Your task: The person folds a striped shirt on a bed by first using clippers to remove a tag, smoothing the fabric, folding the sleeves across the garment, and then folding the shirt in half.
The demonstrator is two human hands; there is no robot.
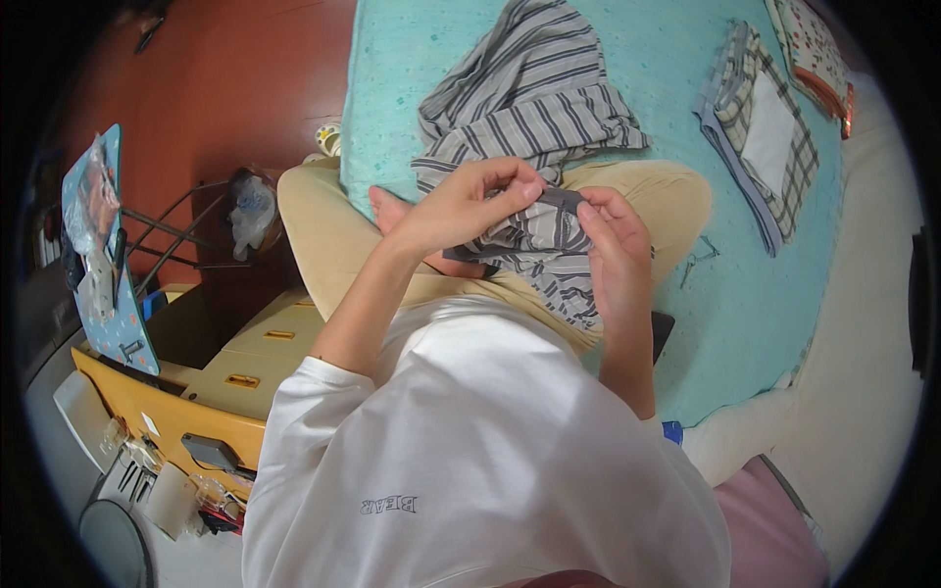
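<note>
A grey and white striped cloth garment (529, 110) lies over my lap and out onto the turquoise bed sheet (647, 66). Near its dark grey trim, my left hand (478, 202) pinches the fabric between thumb and fingers. Just to the right, my right hand (617, 242) grips the same dark edge, with a short stretch of trim showing between the two hands. The lower part of the garment hangs bunched over my crossed legs in beige trousers (316, 220). Whether the edge is a cuff or a waistband I cannot tell.
Folded checked cloth (801, 162) with a white piece on top lies at the right, near a patterned pillow (809, 51). A small metal object (700, 257) rests on the sheet. Left of the bed stand a small folding table (132, 309) and a yellow-edged cabinet (169, 397).
</note>
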